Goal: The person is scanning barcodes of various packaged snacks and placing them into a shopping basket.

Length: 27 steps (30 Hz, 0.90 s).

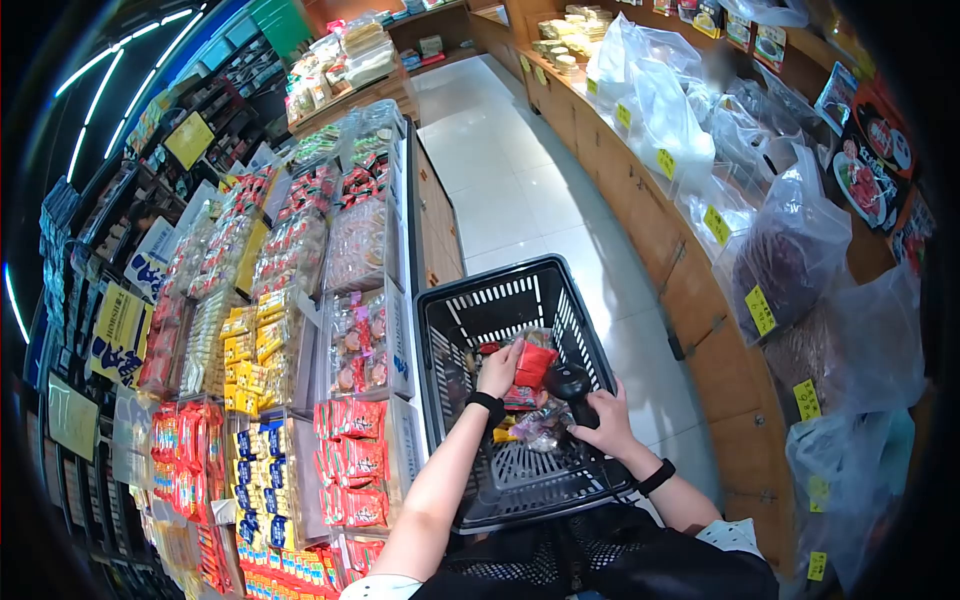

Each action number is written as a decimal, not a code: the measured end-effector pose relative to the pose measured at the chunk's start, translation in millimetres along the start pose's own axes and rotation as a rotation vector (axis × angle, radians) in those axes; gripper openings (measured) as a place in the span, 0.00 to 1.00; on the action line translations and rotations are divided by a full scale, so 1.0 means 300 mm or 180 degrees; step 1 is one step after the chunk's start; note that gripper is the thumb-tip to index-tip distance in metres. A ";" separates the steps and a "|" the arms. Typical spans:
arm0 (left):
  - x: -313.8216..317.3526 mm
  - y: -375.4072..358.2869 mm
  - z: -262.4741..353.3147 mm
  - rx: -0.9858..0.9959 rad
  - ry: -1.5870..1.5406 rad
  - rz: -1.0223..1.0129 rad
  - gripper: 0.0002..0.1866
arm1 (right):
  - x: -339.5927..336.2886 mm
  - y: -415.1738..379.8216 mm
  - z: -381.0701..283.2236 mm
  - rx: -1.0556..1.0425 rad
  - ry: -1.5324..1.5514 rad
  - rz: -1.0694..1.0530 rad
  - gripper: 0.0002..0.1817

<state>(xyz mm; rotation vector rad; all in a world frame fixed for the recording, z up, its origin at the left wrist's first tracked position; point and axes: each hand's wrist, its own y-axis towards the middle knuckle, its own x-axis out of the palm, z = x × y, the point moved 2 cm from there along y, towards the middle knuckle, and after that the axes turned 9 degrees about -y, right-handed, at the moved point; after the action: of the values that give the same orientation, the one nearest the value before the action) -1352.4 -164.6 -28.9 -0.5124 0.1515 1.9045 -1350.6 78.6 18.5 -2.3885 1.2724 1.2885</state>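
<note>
A black shopping basket (470, 500) with slotted walls stands in front of my body, with several small wrapped snacks in it. My left hand (499, 371) reaches into it, fingers closed at the edge of a red packet (535, 364). At the basket's right side, my right hand (608, 425) grips the stem of a black round-headed object (569, 381), whose kind I cannot make out. Beneath lie a clear-wrapped snack bundle (543, 428) and a small yellow packet (505, 435). Both wrists wear black bands.
To the left, a sloped display of clear bins holds red packets (352, 460), yellow packets (245, 350) and blue-and-white packets (262, 480). On the right runs a wooden counter (640, 220) with plastic-bagged goods (785, 255) and yellow price tags. A tiled aisle (500, 190) lies ahead.
</note>
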 end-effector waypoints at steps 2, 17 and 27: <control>0.025 -0.011 0.025 0.0058 0.0086 -0.0016 0.27 | -0.002 0.000 -0.003 0.0021 0.0036 0.0007 0.25; -0.429 -0.441 0.087 -0.0079 -0.1015 0.0600 0.14 | 0.000 -0.023 -0.031 0.0067 0.0080 -0.0025 0.24; -0.892 -0.747 -0.062 0.0157 0.0741 0.0824 0.20 | 0.008 -0.048 -0.054 -0.0004 -0.0131 0.0024 0.24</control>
<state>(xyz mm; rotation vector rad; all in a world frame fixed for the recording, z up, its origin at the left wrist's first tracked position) -1061.9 -313.3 96.6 -0.7081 0.4338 2.0810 -1329.3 78.5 23.2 -2.3477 1.2706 1.3337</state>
